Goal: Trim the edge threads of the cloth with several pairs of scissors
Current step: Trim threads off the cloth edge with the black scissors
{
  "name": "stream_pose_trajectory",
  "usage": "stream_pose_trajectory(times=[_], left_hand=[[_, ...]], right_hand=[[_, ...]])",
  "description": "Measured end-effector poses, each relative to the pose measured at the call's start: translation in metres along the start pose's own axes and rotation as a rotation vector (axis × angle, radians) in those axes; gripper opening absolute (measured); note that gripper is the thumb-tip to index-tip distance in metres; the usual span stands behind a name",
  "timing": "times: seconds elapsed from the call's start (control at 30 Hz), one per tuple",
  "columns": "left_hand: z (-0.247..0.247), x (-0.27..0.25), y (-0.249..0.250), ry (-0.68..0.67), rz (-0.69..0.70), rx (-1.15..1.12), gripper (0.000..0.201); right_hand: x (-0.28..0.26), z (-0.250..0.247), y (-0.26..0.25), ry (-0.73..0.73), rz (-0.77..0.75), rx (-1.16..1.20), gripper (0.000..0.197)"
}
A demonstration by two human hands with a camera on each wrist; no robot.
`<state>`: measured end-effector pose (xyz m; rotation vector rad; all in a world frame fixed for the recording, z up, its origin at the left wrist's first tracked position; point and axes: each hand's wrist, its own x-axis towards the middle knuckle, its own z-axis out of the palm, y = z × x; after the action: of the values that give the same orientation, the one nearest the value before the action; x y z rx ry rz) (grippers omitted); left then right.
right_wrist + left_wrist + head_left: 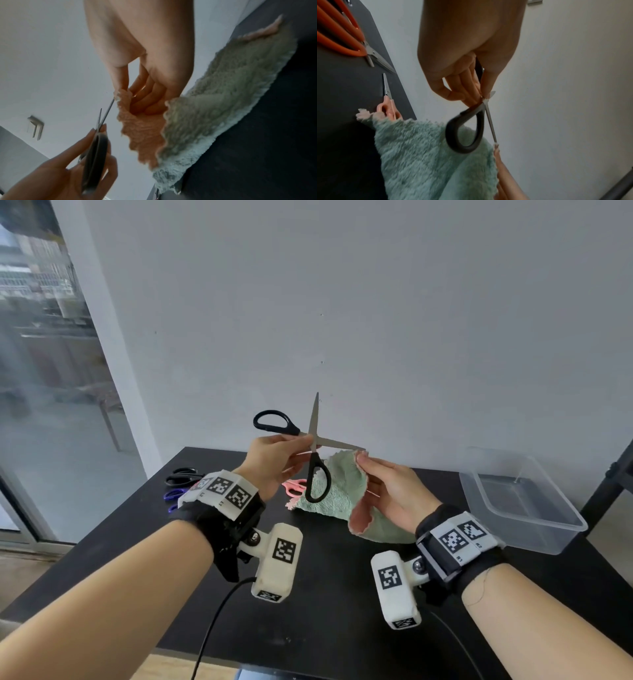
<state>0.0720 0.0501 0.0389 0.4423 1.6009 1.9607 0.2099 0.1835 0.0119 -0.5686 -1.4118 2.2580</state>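
Left hand (pixel 274 460) pinching black scissors (pixel 310 445) at the pivot, blades wide apart, loops unthreaded; right hand (pixel 394 491) gripping green cloth (pixel 337 491) corner, raised over table (pixel 325 594). Better to thread fingers into loops first, then hold edge taut and snip only stray threads near the pinched corner.

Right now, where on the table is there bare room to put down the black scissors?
Bare table lies in front of the cloth, and between cloth and plastic box. The back-left corner is crowded with spare scissors.
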Motion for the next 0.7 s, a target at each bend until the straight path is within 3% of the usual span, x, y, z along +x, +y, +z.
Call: stream_pose_trajectory(times=[0.3, 0.43, 0.7], left_hand=[[0.010, -0.005, -0.011, -0.050, -0.038, -0.070, 0.011], [0.010, -0.005, -0.014, -0.091, -0.051, -0.067, 0.031], [0.008, -0.007, -0.021, -0.124, -0.082, -0.051, 0.034]], right_hand=[[0.001, 0.019, 0.007, -0.003, -0.015, 0.062, 0.038], [0.001, 0.022, 0.009, 0.024, -0.031, 0.098, 0.025], [0.001, 0.029, 0.011, 0.073, -0.051, 0.111, 0.005]])
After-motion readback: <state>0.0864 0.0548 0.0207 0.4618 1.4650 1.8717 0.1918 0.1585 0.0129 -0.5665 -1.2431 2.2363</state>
